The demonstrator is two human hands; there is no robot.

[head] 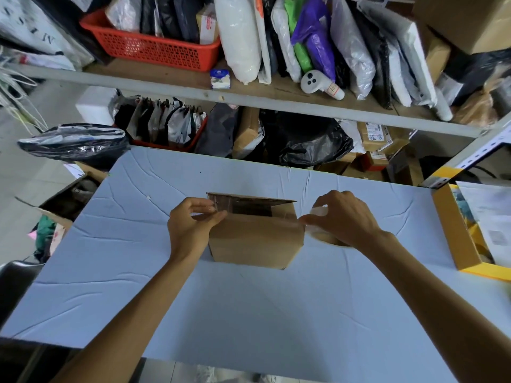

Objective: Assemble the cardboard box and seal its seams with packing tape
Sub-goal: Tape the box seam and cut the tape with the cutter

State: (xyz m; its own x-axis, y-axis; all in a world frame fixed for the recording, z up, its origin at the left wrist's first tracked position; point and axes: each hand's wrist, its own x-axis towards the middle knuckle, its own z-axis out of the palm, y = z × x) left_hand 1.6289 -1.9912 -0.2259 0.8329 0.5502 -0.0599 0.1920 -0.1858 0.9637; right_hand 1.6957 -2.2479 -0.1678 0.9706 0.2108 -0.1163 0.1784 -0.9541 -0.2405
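Cardboard box | left hand, right hand hold tape | bag (reads "M")

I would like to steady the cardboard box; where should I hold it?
Probably low on its near and far walls, reaching between the arms: tape spans the open top of the cardboard box, and the left hand and right hand crowd its side walls.
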